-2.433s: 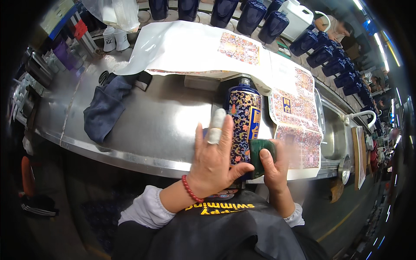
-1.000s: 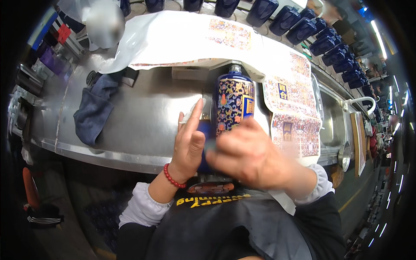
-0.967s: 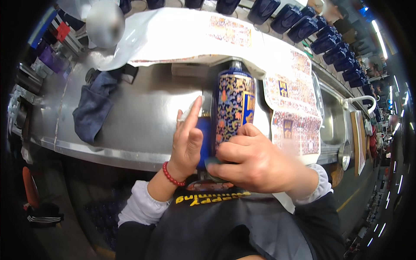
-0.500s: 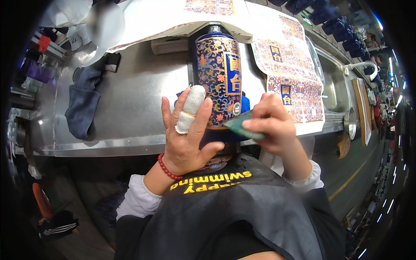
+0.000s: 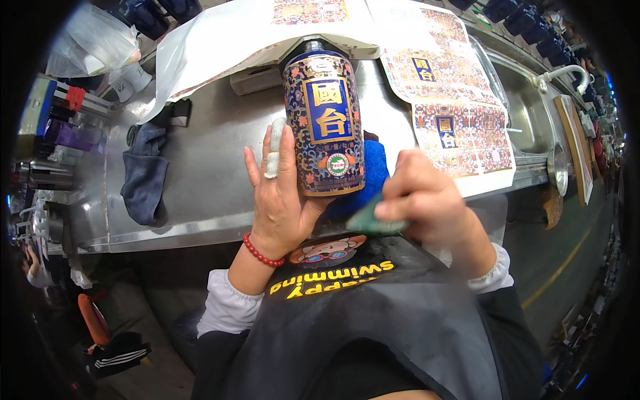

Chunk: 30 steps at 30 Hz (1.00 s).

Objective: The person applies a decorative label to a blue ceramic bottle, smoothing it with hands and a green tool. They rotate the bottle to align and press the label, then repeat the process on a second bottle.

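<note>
A dark blue bottle (image 5: 323,127) wrapped in colourful floral film with gold characters lies tilted, its neck pointing away from me. Along its left side rests my left hand (image 5: 275,180), fingers stretched out and thumb by the bottle's base. A whitish cloth finger cover (image 5: 274,148) sits on one of those fingers. My right hand (image 5: 427,200), smeared by motion, pinches a flat green scraper (image 5: 377,220) just below and to the right of the bottle's base, apart from it. Beside the bottle a blue cloth (image 5: 375,167) is partly hidden.
Printed floral sheets (image 5: 460,133) lie on the metal worktop (image 5: 213,153) at the right, and more white sheeting covers the back. A dark grey cloth (image 5: 143,177) lies at the left. A sink (image 5: 523,103) with a tap is at the right; several blue bottles stand beyond.
The bottle has turned so its gold-lettered panel faces up. My left hand has settled against its side. My right hand and the green scraper have drawn down and away from the base.
</note>
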Motion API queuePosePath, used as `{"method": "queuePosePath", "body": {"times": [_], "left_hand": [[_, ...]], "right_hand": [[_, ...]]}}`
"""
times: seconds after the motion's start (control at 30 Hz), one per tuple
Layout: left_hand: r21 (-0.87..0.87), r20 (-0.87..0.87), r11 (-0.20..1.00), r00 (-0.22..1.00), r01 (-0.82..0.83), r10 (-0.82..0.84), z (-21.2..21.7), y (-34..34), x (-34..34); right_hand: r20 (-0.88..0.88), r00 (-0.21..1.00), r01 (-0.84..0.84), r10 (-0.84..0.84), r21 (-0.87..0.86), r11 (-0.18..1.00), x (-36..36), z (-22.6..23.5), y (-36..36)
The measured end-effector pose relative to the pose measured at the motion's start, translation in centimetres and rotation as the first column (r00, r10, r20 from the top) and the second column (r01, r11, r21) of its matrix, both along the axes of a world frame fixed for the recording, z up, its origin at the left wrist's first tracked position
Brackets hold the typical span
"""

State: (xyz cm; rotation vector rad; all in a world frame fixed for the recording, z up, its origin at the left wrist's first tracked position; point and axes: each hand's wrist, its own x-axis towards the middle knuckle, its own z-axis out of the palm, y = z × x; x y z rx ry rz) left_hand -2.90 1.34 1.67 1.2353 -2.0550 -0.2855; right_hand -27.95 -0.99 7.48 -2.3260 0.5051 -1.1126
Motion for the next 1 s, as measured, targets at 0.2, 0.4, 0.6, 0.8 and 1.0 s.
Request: {"method": "queuePosePath", "body": {"times": [0.2,0.4,0.6,0.8,1.0], "left_hand": [[0.057,0.006,0.998,1.000,0.025,-0.025,-0.3,-0.1,0.2],[-0.009,0.030,0.999,0.998,-0.052,0.052,1.4,0.5,-0.7],[0.007,0.112,1.000,0.994,0.015,-0.016,1.7,-0.3,-0.9],[-0.016,-0.086,1.000,0.996,0.019,-0.020,0.5,0.1,-0.6],[-0.317,0.273,0.943,0.962,0.100,-0.010,1.4,0.7,-0.4]], "right_hand": [[-0.103,0.993,0.041,-0.064,-0.209,0.977,0.5,0.3,0.7],[0.093,0.877,0.334,-0.471,0.585,0.739,2.0,0.1,2.4],[0.161,0.818,0.278,-0.552,0.730,0.624,3.1,-2.0,2.6],[0.245,0.791,0.130,-0.560,0.828,0.546,1.4,-3.2,3.1],[0.151,0.830,0.228,-0.536,0.786,0.574,1.9,-3.7,2.6]]}}
